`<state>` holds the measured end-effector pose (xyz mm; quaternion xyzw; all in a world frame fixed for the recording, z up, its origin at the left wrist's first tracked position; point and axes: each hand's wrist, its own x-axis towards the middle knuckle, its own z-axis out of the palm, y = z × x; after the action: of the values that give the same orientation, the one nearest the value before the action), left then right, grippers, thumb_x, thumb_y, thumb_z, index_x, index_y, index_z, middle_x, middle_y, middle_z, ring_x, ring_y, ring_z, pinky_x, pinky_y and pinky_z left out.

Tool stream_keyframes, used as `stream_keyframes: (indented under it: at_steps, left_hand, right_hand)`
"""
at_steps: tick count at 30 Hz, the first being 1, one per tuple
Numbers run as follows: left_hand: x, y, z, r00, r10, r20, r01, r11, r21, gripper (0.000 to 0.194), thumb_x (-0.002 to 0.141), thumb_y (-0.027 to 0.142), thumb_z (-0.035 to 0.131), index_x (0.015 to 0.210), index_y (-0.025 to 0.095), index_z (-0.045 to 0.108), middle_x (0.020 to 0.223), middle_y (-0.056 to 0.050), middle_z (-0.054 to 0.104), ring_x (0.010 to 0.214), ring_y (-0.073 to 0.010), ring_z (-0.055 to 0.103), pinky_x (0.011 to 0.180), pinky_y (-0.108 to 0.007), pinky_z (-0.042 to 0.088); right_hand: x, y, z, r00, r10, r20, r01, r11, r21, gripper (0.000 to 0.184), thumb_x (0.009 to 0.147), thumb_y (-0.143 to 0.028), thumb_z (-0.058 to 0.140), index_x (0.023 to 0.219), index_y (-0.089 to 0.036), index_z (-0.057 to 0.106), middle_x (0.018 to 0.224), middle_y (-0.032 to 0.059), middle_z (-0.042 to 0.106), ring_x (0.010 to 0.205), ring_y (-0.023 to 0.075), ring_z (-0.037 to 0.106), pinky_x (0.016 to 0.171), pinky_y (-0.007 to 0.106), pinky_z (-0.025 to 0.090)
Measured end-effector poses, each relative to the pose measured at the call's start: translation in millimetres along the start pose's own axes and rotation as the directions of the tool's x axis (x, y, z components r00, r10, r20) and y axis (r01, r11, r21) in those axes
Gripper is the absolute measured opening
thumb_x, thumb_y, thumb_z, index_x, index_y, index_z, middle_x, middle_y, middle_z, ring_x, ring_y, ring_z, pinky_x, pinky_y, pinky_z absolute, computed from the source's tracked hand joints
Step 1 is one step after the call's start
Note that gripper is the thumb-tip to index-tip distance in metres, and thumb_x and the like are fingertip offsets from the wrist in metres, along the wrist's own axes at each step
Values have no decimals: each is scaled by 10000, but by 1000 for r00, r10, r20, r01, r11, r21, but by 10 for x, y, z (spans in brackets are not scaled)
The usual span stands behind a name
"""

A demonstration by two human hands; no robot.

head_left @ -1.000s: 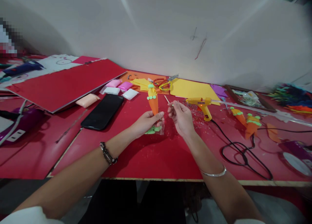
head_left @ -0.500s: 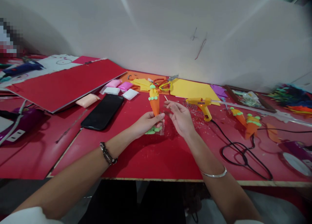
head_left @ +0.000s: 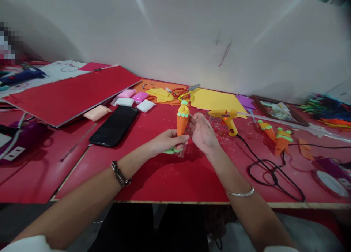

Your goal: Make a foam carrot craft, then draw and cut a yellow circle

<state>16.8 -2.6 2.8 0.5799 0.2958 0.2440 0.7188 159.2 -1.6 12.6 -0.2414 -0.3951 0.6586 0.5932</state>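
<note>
A small orange paper cone (head_left: 182, 124) stands upright above the table, topped with yellow clay and trimmed with light green blobs. My left hand (head_left: 166, 141) pinches it near its pointed lower end. Below those fingers is a clear bag of light green clay (head_left: 172, 150), partly hidden by the hand. Close against the cone's right side is my right hand (head_left: 203, 134), palm turned toward the cone, fingers curled. The thin stick seen in it earlier can barely be made out now. Two similar cones (head_left: 283, 139) lie at the right.
A yellow glue gun (head_left: 225, 116) lies right of my hands, its black cable (head_left: 263, 168) looping toward the front edge. Left are a black phone (head_left: 114, 127), clay packets (head_left: 140, 97) and a red board (head_left: 74, 91). Scissors (head_left: 186, 94) and yellow sheets (head_left: 216, 102) lie behind.
My left hand has shifted slightly right, bringing the cone with it. My right hand's fingers have come in beside the cone, and the stick's pale tip no longer stands out.
</note>
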Motion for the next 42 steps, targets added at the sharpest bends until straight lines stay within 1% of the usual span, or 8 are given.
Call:
stream_keyframes:
  at_steps: [6, 13, 21, 27, 30, 36, 39, 42]
  left_hand:
    - [-2, -4, 8, 997, 63, 53, -64, 998, 6, 218, 769, 312, 533, 669, 120, 503, 536, 43, 489, 450, -29, 440, 449, -158, 309]
    - [-4, -3, 9, 992, 58, 109, -58, 998, 1, 166, 738, 282, 577, 806, 137, 533, 653, 16, 559, 531, -57, 527, 527, -187, 397]
    - [-23, 12, 13, 993, 36, 113, -43, 997, 61, 197, 749, 322, 563, 754, 129, 527, 660, 6, 559, 518, -53, 514, 505, -180, 394]
    - [-23, 23, 38, 995, 22, 96, -23, 1000, 13, 246, 770, 376, 519, 726, 136, 492, 628, 14, 537, 502, -51, 499, 490, -179, 386]
    - [-28, 27, 42, 996, 14, 87, -15, 1000, 13, 243, 781, 382, 498, 738, 144, 478, 620, 16, 533, 500, -54, 499, 497, -185, 392]
    - [-47, 56, 47, 993, 5, 119, -19, 993, 116, 193, 785, 318, 485, 758, 131, 528, 663, 3, 540, 536, -52, 512, 485, -159, 381]
    - [-38, 45, 61, 996, 33, 82, -43, 991, 128, 138, 765, 255, 482, 771, 129, 538, 628, 10, 534, 515, -52, 505, 478, -161, 381]
    - [-9, 12, 74, 998, 51, -21, -48, 990, 131, 86, 728, 187, 473, 753, 132, 535, 536, 40, 482, 463, -49, 469, 448, -158, 359]
  right_hand:
    - [-9, 27, 24, 998, 9, -67, -14, 998, -65, 238, 667, -430, 622, 681, -230, 492, 727, -38, 551, 666, 109, 519, 491, 214, 401]
    - [-1, 20, -10, 997, 1, -80, -12, 990, -142, 227, 713, -466, 553, 741, -254, 477, 679, -51, 526, 519, 88, 450, 405, 201, 307]
    - [27, -3, -15, 987, -56, -153, 57, 998, -1, 200, 679, -411, 609, 681, -237, 512, 746, -57, 552, 635, 82, 493, 515, 203, 358]
    - [48, -35, -18, 976, -69, -205, 95, 988, 120, 165, 653, -354, 650, 644, -229, 543, 708, -75, 549, 632, 57, 491, 567, 183, 378]
    - [55, -45, -16, 967, -74, -242, 110, 985, 136, 162, 642, -351, 661, 642, -227, 557, 706, -77, 560, 645, 53, 501, 602, 182, 390]
    - [51, -84, -7, 950, -115, -290, 146, 985, 88, 168, 641, -386, 647, 653, -247, 554, 697, -83, 574, 655, 69, 517, 638, 211, 403]
    - [47, -112, -7, 940, -127, -317, 154, 986, 61, 190, 644, -406, 640, 655, -248, 535, 700, -79, 577, 658, 76, 525, 637, 220, 411]
    - [45, -129, -5, 928, -117, -353, 139, 990, 37, 205, 648, -420, 630, 655, -247, 521, 699, -67, 571, 658, 85, 527, 632, 225, 416]
